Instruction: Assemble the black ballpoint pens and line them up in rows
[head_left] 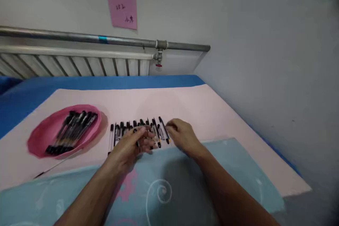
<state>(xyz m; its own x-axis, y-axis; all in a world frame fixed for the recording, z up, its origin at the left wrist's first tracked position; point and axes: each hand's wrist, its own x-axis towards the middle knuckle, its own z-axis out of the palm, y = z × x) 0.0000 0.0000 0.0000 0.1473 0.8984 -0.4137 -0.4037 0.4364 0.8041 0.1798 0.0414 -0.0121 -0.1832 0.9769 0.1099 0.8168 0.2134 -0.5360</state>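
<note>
A row of black-capped pens [122, 129] with clear barrels lies on the pink sheet, partly hidden by my left hand. My left hand [136, 142] is over the middle of the row, fingers curled and palm turned inward. Black parts of a pen [137, 143] show under its thumb, and the hand seems closed on it. At the row's right end, my right hand [182, 134] has its fingers bent together beside a slanted pen [164, 130]. Whatever its fingertips hold is hidden.
A pink oval basket [33, 141] on the left holds a pile of similar pens [72, 130]. A thin stick-like item [57, 164] lies before it. Blue patterned cloth [238, 169] covers the near side. Behind are a radiator [79, 64], a metal pipe [127, 40] and a wall.
</note>
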